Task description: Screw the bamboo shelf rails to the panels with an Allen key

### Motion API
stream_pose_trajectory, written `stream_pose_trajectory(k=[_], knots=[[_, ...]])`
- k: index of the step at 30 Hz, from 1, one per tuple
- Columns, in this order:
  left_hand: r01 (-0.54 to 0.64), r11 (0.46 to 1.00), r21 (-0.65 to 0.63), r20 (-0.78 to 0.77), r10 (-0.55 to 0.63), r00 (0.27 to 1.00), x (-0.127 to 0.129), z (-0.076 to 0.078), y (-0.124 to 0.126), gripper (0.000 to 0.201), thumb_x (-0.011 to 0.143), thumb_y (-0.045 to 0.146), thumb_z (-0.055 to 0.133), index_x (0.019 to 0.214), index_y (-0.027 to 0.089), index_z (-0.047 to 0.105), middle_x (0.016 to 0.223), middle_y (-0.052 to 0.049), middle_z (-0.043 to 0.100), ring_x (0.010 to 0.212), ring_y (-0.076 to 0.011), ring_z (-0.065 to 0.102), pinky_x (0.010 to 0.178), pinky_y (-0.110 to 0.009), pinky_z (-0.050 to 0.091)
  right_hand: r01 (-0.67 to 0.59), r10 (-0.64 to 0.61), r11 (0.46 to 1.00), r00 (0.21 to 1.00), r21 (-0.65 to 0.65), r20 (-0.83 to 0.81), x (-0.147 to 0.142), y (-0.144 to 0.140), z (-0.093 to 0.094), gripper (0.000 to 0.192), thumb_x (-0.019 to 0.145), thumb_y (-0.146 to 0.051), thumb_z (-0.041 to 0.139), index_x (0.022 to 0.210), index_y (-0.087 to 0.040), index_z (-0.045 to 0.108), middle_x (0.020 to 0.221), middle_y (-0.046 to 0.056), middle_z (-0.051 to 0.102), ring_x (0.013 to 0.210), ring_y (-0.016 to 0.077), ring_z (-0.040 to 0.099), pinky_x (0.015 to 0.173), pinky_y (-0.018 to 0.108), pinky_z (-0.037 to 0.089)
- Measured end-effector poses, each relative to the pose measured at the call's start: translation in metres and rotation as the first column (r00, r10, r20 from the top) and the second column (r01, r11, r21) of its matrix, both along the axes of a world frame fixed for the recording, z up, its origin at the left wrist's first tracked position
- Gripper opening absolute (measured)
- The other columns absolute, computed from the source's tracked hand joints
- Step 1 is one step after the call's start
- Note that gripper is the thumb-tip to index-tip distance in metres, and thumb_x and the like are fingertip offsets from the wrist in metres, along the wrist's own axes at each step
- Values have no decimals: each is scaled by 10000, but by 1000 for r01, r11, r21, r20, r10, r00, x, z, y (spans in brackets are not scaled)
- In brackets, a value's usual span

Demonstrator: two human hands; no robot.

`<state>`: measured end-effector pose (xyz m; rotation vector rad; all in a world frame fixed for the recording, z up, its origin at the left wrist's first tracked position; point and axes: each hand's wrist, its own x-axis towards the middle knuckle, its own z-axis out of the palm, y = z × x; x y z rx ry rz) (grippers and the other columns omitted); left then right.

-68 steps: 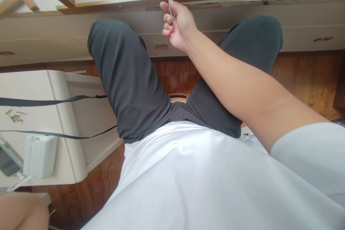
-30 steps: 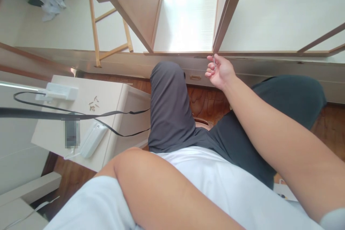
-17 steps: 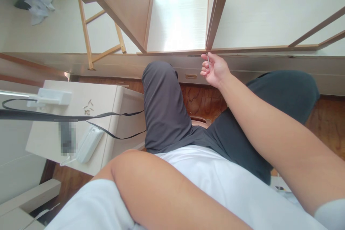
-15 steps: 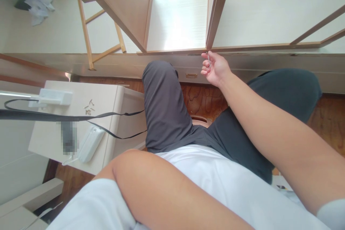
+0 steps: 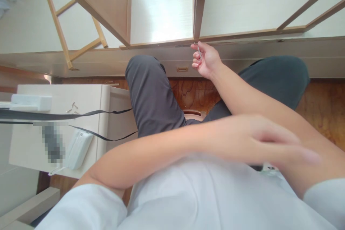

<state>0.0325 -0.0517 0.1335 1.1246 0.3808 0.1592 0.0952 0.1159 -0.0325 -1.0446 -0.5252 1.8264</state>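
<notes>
Hex key (image 5: pixel 199 51): thin, grey metal, pinched upright in right hand (image 5: pixel 205 60), fingers curled shut around it, tip against lower edge of wooden frame (image 5: pixel 161 42). Left hand (image 5: pixel 272 143) blurred, open, fingers extended, holding nothing.

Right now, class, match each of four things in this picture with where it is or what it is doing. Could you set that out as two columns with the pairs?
1. right hand
2. left hand
3. loose screws
4. black strap

A. blurred, across the right forearm
B. grips a thin metal key at the wooden frame
C. lies over the pale cabinet
D. small heap on the cabinet top

Pairs: 1-B, 2-A, 3-D, 4-C
</notes>
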Motion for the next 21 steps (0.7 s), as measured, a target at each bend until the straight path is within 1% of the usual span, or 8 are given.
stream_pose_trajectory(k=[2, 4, 6, 8, 11, 14, 16, 21], knots=[[-206, 973, 102, -103, 216, 971, -9, -30, 20, 428, 869, 490, 656, 613, 161, 559, 628, 4, 539, 582, -71, 456, 564, -207, 376, -8, 8, 1000, 1000, -1, 10, 0, 1, 2, 271, 884, -481, 624, 846, -245, 496, 551, -69, 329, 432, 82, 219, 426, 227, 216], [-365, 914, 176, -239, 399, 885, -23, -65, 46, 424, 869, 460, 633, 591, 161, 518, 541, 23, 436, 493, -56, 347, 499, -219, 256, -20, 21, 1000, 999, -19, 29, 0, 1, 4, 270, 875, -487, 627, 844, -252, 497, 545, -70, 324, 444, 92, 205, 444, 239, 206], [-514, 840, 177, -331, 542, 772, -39, -93, 75, 390, 849, 408, 605, 562, 179, 471, 501, 31, 372, 445, -60, 300, 480, -239, 180, -21, 22, 999, 999, -35, 45, 0, 1, 6, 254, 856, -485, 629, 862, -255, 521, 545, -74, 323, 465, 100, 178, 477, 256, 186], [-643, 755, 130, -385, 636, 669, -55, -112, 102, 336, 800, 407, 627, 584, 200, 475, 515, 29, 385, 447, -70, 296, 492, -250, 174, -7, 8, 1000, 999, -21, 42, 0, 0, 8, 250, 822, -470, 634, 892, -245, 553, 555, -79, 337, 493, 102, 163, 518, 275, 167], [-789, 613, 49, -440, 722, 533, -71, -126, 138, 282, 750, 443, 634, 623, 243, 482, 494, 28, 362, 476, -101, 240, 519, -281, 162, -29, 30, 1000, 999, -9, 41, 1, -2, 12, 251, 816, -444, 606, 938, -227, 578, 581, -81, 364, 524, 102, 148, 563, 294, 142], [-856, 512, 74, -483, 769, 418, -73, -135, 161, 218, 816, 431, 572, 697, 263, 500, 530, 11, 357, 558, -127, 233, 589, -309, 155, -69, 71, 997, 995, -21, 74, 1, -5, 19, 217, 916, -424, 517, 957, -221, 582, 597, -77, 365, 519, 103, 148, 568, 301, 125], [-865, 492, 95, -465, 791, 399, -70, -143, 168, 212, 890, 416, 515, 762, 247, 510, 582, 9, 366, 610, -123, 227, 640, -319, 152, -77, 79, 997, 992, -26, 98, 0, -6, 25, 227, 988, -403, 456, 951, -215, 578, 599, -71, 360, 505, 102, 169, 549, 297, 124], [-858, 503, 98, -329, 831, 449, -65, -159, 171, 213, 927, 460, 505, 927, 253, 556, 633, 16, 349, 701, -141, 166, 679, -340, 89, -103, 103, 995, 988, -5, 118, 0, -8, 33, 262, 1043, -380, 413, 931, -190, 555, 601, -68, 354, 502, 94, 195, 493, 252, 150]])
